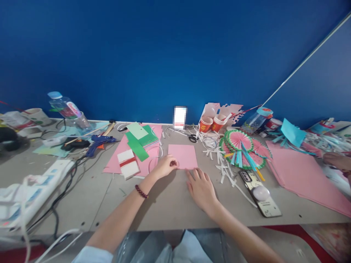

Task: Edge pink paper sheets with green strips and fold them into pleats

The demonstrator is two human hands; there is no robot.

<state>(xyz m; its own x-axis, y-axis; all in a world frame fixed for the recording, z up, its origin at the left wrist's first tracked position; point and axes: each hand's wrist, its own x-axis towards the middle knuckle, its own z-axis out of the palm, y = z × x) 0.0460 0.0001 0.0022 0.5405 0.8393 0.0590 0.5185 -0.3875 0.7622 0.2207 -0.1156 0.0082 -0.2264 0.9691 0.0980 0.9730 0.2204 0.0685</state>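
A pink sheet of paper (pixel 183 155), roughly square, lies flat on the grey table in front of me. My left hand (pixel 166 165) is at its lower left corner, fingers curled into a pinch on the near edge. My right hand (pixel 201 186) rests palm down with fingers spread, the fingertips touching the paper's near edge at the lower right. Left of the paper, a white pad with a red band (pixel 128 163) lies on a larger pink sheet (pixel 115 159) beside green paper pieces (pixel 146 137).
Black scissors (pixel 193 138), red paper cups (pixel 206 124) and watermelon-patterned paper fans (pixel 240 146) sit right of centre. Closer on the right are a phone (pixel 267 204) and pink sheets (pixel 298 171). A blue glue gun (pixel 100 143), power strip (pixel 41 188) and bottle (pixel 68 109) are left. Another person's hand (pixel 336 160) shows far right.
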